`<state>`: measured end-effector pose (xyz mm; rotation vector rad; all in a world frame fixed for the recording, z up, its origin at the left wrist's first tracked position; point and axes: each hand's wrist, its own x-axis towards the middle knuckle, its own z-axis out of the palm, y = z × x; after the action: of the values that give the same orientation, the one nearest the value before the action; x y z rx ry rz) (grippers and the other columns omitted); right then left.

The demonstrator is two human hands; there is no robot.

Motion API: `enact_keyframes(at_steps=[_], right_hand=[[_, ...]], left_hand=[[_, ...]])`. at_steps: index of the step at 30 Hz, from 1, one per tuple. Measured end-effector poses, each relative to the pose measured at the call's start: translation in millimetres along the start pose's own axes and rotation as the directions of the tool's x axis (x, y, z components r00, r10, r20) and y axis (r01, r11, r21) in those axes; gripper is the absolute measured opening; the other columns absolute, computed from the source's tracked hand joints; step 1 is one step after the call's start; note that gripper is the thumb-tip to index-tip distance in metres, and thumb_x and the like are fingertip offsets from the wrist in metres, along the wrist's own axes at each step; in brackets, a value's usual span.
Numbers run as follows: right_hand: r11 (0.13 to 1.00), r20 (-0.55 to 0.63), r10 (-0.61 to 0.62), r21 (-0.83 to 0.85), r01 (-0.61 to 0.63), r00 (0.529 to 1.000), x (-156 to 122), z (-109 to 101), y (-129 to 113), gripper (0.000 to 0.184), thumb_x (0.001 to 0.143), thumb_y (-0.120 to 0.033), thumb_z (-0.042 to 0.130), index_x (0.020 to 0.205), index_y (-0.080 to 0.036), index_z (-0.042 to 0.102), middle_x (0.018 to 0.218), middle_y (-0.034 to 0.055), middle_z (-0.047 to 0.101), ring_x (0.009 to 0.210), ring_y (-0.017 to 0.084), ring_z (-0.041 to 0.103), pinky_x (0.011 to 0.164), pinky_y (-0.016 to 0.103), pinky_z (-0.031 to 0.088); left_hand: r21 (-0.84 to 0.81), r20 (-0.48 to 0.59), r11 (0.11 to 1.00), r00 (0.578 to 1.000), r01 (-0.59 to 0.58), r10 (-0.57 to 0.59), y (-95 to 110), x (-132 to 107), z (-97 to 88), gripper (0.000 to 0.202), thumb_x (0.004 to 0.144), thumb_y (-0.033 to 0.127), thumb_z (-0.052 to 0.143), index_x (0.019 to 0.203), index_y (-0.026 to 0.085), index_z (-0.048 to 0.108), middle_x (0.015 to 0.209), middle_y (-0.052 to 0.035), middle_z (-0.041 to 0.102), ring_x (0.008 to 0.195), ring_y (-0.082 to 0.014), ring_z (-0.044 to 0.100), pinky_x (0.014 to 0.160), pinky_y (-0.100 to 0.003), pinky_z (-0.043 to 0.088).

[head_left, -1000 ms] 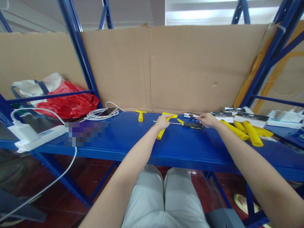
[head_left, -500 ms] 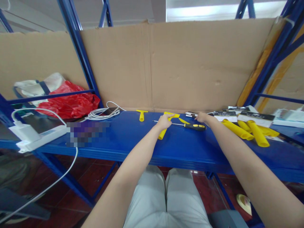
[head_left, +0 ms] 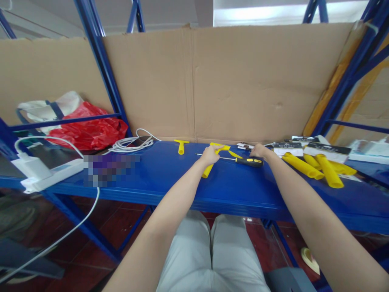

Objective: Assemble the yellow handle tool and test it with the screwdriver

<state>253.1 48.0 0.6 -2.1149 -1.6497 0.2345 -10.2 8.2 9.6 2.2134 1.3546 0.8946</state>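
My left hand (head_left: 210, 155) is closed around a yellow T-shaped scraper (head_left: 207, 171) lying on the blue table (head_left: 170, 178). Its crosspiece shows beyond my fingers. My right hand (head_left: 258, 150) is closed beside a small white-and-dark packet (head_left: 244, 146); what its fingers pinch, if anything, is hidden. Between the hands lie a flat yellow strip (head_left: 235, 154) and a screwdriver (head_left: 249, 162) with a black-and-yellow handle, its shaft pointing left. Farther left, another yellow T-shaped scraper (head_left: 181, 147) rests apart from both hands.
At the right are several yellow tubes (head_left: 330, 172) and black-and-white boxes (head_left: 328, 151). A coiled white cable (head_left: 130, 144), red plastic bag (head_left: 91, 127) and white power strip (head_left: 57, 176) occupy the left. A cardboard panel (head_left: 237, 85) closes off the back.
Both hands hold nearly the same places. The view has shifted very slightly; nothing on the table has visibly moved.
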Motion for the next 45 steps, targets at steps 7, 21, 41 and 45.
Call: enact_keyframes(at_steps=[7, 21, 41, 45], right_hand=[[0.982, 0.047, 0.041, 0.182, -0.049, 0.998, -15, -6, 4, 0.016, 0.064, -0.02, 0.078, 0.069, -0.013, 0.064, 0.047, -0.0013, 0.047, 0.045, 0.011, 0.046, 0.039, 0.02, 0.033], [0.728, -0.049, -0.28, 0.64, 0.245, 0.959, -60, 1, -80, 0.009, 0.074, -0.016, 0.062, 0.066, -0.016, 0.061, 0.072, 0.002, 0.064, 0.075, 0.013, 0.057, 0.076, 0.025, 0.046], [0.89, -0.079, -0.317, 0.321, 0.325, 0.945, -53, 7, -77, 0.009, 0.074, -0.013, 0.061, 0.067, -0.015, 0.067, 0.073, 0.0028, 0.067, 0.074, 0.015, 0.06, 0.074, 0.026, 0.046], [0.882, -0.103, -0.359, 0.288, 0.373, 0.928, -50, 8, -73, 0.007, 0.071, -0.016, 0.063, 0.064, -0.016, 0.066, 0.072, 0.0029, 0.067, 0.073, 0.017, 0.06, 0.075, 0.027, 0.046]], left_hand=[[0.046, 0.007, 0.999, 1.0, -0.01, 0.009, 4, -3, -2.0, 0.059, 0.077, -0.002, 0.058, 0.13, 0.022, 0.061, 0.119, -0.0062, 0.07, 0.115, -0.0231, 0.063, 0.1, -0.033, 0.049], [0.139, -0.012, 0.985, 0.994, -0.106, 0.109, 9, -2, 3.5, 0.059, 0.077, -0.002, 0.057, 0.131, 0.021, 0.061, 0.126, -0.008, 0.066, 0.121, -0.0236, 0.059, 0.106, -0.033, 0.042], [0.461, 0.089, 0.854, 0.971, -0.239, 0.224, 9, -3, 9.4, 0.059, 0.085, 0.005, 0.045, 0.141, 0.024, 0.051, 0.119, -0.011, 0.065, 0.111, -0.0235, 0.061, 0.095, -0.031, 0.047], [0.487, 0.114, 0.835, 0.966, -0.257, 0.23, 9, -3, 8.3, 0.06, 0.085, 0.005, 0.044, 0.141, 0.024, 0.051, 0.116, -0.0111, 0.066, 0.109, -0.0237, 0.062, 0.092, -0.032, 0.048]])
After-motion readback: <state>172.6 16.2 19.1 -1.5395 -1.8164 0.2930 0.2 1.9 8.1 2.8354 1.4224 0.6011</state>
